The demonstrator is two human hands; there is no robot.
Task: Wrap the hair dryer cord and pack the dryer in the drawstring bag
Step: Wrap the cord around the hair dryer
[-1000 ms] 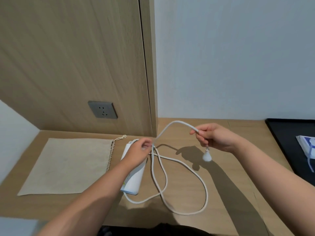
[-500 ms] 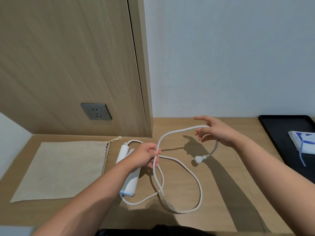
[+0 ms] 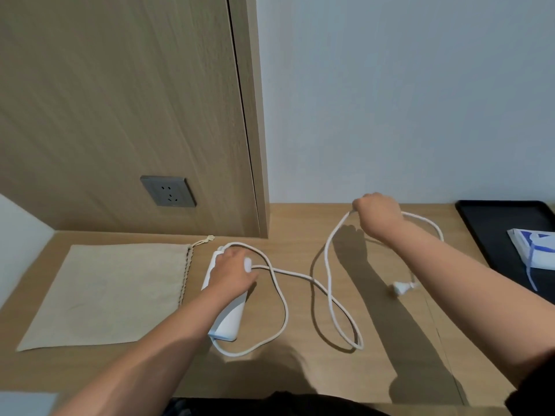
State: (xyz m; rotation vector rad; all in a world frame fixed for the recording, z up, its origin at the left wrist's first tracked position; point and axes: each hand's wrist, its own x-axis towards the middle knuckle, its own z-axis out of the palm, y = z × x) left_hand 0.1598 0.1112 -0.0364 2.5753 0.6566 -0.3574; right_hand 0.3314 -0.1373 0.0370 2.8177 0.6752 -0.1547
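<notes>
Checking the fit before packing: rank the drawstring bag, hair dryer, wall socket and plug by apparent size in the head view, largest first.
1. drawstring bag
2. hair dryer, partly under the left hand
3. wall socket, farther away, so true size unsure
4. plug

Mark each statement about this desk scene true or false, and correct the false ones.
1. The drawstring bag lies flat, left of the hair dryer. True.
2. The plug is in the wall socket. False: it is unplugged, low over the desk.
3. The right hand holds the cord. True.
4. The hair dryer is inside the bag. False: it lies on the desk under the left hand.
</notes>
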